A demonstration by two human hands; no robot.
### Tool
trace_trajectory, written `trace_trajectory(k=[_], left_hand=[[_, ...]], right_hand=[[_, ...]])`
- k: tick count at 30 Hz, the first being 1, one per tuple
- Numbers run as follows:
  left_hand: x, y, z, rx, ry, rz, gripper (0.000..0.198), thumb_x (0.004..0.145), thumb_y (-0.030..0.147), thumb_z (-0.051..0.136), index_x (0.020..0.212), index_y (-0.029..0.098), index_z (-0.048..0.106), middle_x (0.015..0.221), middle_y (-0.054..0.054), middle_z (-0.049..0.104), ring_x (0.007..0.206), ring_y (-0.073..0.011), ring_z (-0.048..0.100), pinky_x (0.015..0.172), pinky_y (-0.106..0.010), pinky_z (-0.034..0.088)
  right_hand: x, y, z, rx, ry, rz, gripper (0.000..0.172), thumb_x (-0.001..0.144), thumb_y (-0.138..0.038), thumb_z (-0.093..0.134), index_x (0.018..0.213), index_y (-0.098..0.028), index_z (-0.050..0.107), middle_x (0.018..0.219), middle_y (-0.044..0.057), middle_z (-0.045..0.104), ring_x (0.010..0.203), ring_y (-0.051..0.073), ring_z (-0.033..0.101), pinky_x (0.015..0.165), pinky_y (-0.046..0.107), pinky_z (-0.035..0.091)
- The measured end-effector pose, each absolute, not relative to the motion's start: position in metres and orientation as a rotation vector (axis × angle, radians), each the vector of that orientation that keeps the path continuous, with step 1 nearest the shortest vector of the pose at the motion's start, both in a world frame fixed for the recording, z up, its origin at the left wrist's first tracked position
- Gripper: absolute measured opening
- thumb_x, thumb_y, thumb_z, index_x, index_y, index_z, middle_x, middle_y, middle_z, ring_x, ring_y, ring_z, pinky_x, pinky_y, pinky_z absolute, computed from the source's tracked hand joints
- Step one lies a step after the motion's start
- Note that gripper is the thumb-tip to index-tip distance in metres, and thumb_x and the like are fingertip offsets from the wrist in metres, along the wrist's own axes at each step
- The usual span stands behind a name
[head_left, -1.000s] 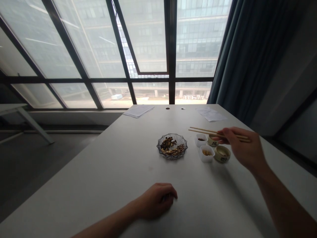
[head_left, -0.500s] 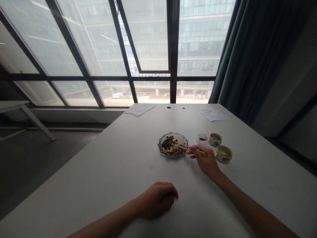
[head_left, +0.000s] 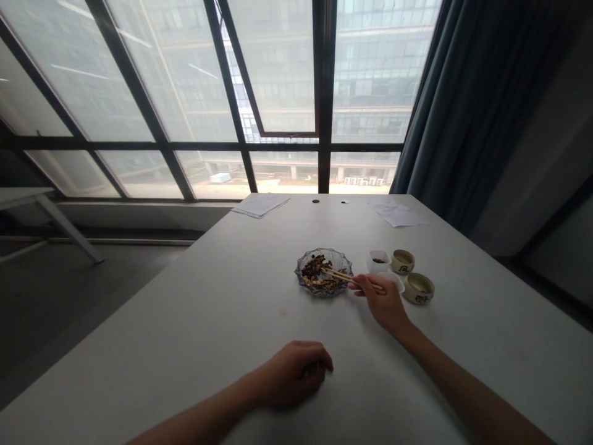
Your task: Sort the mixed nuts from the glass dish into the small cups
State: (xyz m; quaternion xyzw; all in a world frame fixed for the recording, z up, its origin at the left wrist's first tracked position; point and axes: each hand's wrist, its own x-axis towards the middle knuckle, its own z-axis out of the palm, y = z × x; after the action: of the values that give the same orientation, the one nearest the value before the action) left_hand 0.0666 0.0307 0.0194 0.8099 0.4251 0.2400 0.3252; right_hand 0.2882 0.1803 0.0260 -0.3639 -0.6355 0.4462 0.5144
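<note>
My right hand [head_left: 383, 301] grips a pair of wooden chopsticks [head_left: 345, 277], whose tips reach into a glass dish [head_left: 323, 272] filled with dark and tan bits of food. Behind my right hand sit a white square cup [head_left: 378, 259] holding something dark, another white cup [head_left: 395, 279] mostly hidden by the hand, and two cream round cups [head_left: 403, 260] [head_left: 419, 287]. My left hand [head_left: 296, 376] rests on the white table [head_left: 208, 321] near me, fingers curled under, nothing visible in it.
Sheets of paper lie at the table's far left [head_left: 260, 204] and far right [head_left: 398, 214]. Large windows stand beyond the table, a dark curtain [head_left: 467, 105] hangs on the right, and another table's edge [head_left: 28, 201] shows at the left.
My right hand came down and left from above the small cups, bringing the chopstick tips into the glass dish. In the last half second it barely shifted. The left hand stayed put.
</note>
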Motion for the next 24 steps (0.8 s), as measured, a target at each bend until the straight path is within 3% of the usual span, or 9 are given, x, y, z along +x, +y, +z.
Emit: trace_trajectory(k=[6,13,24], left_hand=[[0.067,0.031,0.020,2.116,1.112,0.631,0.030,0.082,0.005,0.053,0.102,0.020,0.070,0.088,0.000,0.069,0.076,-0.0131,0.060,0.074,-0.021,0.046],[0.066,0.030,0.020,2.120,1.134,0.614,0.030,0.082,0.006,0.053,0.103,0.021,0.070,0.089,0.000,0.069,0.075,-0.0129,0.059,0.073,-0.021,0.046],[0.066,0.031,0.021,2.121,1.160,0.568,0.029,0.083,0.008,0.053,0.103,0.020,0.070,0.091,-0.002,0.070,0.077,-0.0141,0.061,0.073,-0.023,0.047]], right_hand=[[0.294,0.179,0.050,-0.893,-1.457,1.044,0.048,0.087,-0.060,0.069,0.090,-0.013,0.078,0.086,0.013,0.080,0.079,0.030,0.079,0.071,0.038,0.067],[0.329,0.169,0.121,-0.920,-1.352,0.921,0.045,0.083,-0.056,0.076,0.087,-0.012,0.078,0.082,0.013,0.080,0.074,0.028,0.079,0.068,0.034,0.068],[0.415,0.156,0.178,-1.063,-1.419,0.675,0.022,0.088,-0.041,0.076,0.076,-0.022,0.081,0.071,0.010,0.078,0.059,0.028,0.077,0.057,0.032,0.069]])
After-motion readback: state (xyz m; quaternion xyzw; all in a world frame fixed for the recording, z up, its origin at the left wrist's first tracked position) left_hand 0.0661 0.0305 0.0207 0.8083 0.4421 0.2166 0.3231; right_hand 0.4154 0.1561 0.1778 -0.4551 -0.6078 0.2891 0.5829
